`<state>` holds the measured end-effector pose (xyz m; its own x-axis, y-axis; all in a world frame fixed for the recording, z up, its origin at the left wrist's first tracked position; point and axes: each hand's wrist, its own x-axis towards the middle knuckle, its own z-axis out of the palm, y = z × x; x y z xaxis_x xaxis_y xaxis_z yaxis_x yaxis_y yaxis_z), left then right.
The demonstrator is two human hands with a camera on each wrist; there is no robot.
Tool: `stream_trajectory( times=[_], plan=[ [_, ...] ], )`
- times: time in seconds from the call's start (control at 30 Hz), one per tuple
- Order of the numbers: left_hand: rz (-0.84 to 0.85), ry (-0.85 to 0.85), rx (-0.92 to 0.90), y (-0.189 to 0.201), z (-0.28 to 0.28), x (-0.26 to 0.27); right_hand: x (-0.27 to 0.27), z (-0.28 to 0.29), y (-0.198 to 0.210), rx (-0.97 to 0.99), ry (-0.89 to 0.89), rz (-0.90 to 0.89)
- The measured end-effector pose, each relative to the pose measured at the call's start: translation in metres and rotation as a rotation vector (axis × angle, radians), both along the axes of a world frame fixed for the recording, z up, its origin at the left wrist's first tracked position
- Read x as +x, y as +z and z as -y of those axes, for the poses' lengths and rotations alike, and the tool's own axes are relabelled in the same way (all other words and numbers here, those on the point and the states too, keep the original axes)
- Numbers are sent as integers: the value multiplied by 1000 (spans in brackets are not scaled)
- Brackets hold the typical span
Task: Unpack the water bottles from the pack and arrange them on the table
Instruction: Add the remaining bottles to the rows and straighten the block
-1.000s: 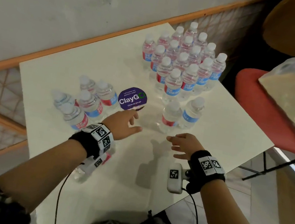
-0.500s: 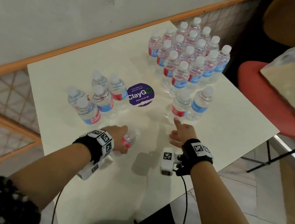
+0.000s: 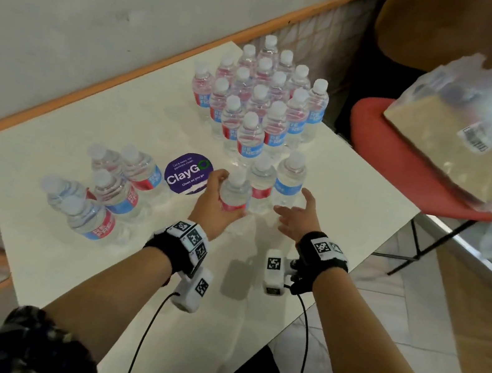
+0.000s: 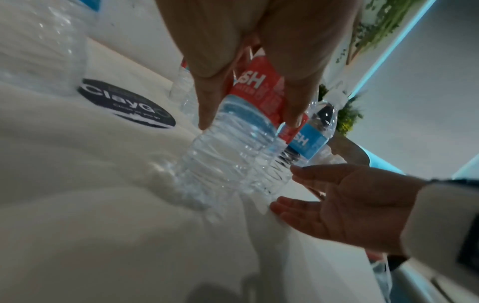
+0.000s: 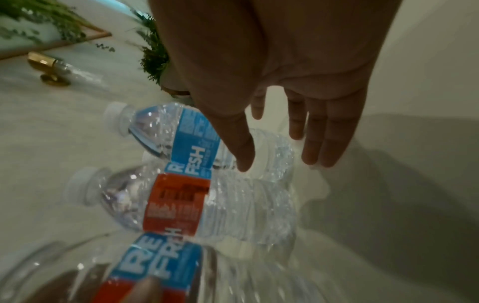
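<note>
Gripping a water bottle (image 3: 234,192), left hand (image 3: 213,203).

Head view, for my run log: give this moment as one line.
left hand: grips bottle upright | right hand: open, empty, beside front pair | table: block far, cluster left

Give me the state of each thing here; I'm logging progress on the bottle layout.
left hand: grips a bottle
held bottle: upright, next to the front pair
right hand: open, holding nothing
front pair of bottles: standing, capped
far cluster of bottles: standing, packed together
left group of bottles: standing, capped
</note>
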<state>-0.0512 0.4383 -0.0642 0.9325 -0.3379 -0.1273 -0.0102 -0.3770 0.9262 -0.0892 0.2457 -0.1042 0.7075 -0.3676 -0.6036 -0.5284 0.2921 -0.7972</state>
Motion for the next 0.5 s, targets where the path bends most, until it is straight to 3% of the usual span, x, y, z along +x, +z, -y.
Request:
stream_trajectory(
  times=[0.2,0.5],
  plan=[
    [-12,38,-47,-7,16,13,16,18,-7,-317,87,136],
    [-26,84,36,-9,55,31,41,67,-20,-496,184,162]
  ],
)
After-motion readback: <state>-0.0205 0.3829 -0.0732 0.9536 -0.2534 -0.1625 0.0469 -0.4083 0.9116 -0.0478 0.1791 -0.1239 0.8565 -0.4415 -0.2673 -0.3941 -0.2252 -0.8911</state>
